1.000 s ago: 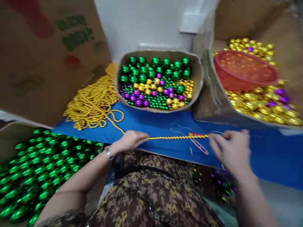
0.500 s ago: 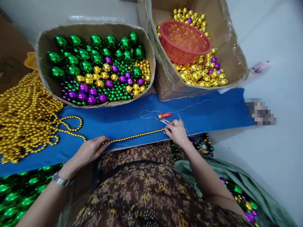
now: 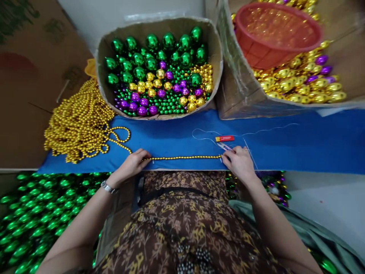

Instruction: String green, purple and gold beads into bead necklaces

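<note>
1. Left hand [image 3: 131, 166] and right hand [image 3: 238, 163] each pinch the gold bead strand [image 3: 185, 157], stretched straight along the blue board's [image 3: 299, 148] near edge.
2. The strand looks light, limp and slippery; best gripped between beads.
3. A red lighter [image 3: 224, 138] lies just behind.

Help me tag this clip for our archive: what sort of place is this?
Likely a small bead-stringing workshop. Cardboard boxes hold loose green, purple and gold beads, a heap of gold bead strands lies on the blue board, and both hands stretch one gold strand.
</note>
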`<action>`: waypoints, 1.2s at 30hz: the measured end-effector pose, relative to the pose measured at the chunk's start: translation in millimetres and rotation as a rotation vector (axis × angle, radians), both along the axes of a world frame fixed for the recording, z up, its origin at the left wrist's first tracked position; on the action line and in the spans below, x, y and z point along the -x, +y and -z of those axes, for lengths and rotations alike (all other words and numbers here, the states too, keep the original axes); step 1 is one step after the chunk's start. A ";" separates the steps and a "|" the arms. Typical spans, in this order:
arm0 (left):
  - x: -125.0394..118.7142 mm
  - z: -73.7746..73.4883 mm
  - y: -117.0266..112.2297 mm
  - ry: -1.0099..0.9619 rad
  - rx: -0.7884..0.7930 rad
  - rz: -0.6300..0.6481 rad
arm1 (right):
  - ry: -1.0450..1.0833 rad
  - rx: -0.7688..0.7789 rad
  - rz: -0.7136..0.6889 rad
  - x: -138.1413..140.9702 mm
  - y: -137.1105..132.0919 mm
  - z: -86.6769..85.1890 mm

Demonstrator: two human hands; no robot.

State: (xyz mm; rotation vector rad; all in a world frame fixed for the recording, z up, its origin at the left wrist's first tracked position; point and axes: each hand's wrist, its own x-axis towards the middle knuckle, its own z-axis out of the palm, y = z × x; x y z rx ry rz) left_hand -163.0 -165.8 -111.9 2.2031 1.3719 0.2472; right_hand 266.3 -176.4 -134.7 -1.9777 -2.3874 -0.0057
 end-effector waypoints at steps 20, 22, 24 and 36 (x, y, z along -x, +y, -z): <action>-33.1 -21.3 26.4 0.491 -0.255 -0.247 | -0.036 -0.185 0.116 23.7 65.4 -43.9; -41.6 -29.5 35.8 0.289 -0.155 -0.262 | -0.021 -0.110 0.141 44.7 76.4 -53.8; -50.4 -37.2 42.6 0.020 -0.012 -0.238 | 0.073 -0.016 0.054 80.3 76.1 -57.2; 4.2 -39.9 48.5 -0.267 0.082 -0.309 | 0.093 0.181 -0.328 77.1 90.9 -39.9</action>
